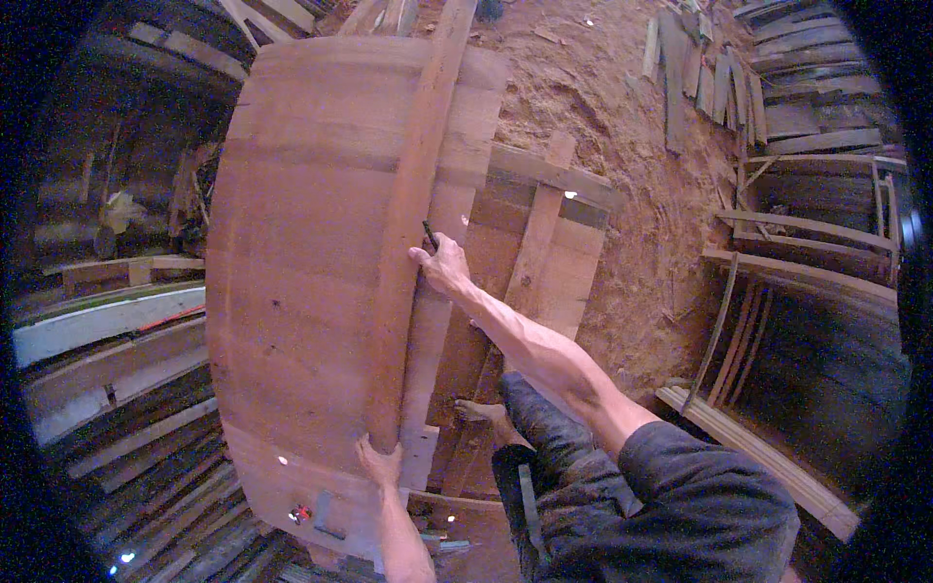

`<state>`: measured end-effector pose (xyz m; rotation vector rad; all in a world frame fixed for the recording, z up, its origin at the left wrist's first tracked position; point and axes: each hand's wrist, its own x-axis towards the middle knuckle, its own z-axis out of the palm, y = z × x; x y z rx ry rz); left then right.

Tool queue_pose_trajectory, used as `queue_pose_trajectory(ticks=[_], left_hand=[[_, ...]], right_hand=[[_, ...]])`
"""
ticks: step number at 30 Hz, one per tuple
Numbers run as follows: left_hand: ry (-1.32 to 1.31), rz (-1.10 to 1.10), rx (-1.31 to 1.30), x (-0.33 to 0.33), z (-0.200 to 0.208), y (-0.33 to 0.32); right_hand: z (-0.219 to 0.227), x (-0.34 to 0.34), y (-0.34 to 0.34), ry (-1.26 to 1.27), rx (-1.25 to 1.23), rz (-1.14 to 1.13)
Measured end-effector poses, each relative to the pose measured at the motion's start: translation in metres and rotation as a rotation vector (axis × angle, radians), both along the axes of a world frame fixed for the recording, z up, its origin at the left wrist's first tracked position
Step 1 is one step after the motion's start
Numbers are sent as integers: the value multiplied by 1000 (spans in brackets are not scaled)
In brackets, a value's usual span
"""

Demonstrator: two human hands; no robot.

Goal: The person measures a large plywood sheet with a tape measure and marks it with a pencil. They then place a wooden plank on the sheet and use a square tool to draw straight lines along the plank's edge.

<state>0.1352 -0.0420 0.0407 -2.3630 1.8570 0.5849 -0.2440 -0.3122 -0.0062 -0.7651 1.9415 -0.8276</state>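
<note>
A long, narrow wooden board lies lengthwise on a wide wooden panel, near the panel's right side. My left hand grips the near end of this board, with thumb and fingers at its two edges. Farther up, my right hand is closed around a slim dark pen, whose exact kind is hard to make out. That hand rests against the board's right edge, and the pen points up and away from me.
Wooden framing shows right of the panel, by my bare foot. A small red-and-dark object and a dark flat block lie near the panel's near end. Stacked planks fill the left; sawdust-like ground and timber racks are right.
</note>
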Motion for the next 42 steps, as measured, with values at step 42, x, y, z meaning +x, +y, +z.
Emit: queue_pose_trajectory(ticks=[42], left_hand=[[136, -7, -39, -62, -29, -29]], right_hand=[[-50, -153, -70, 479, -259, -290]])
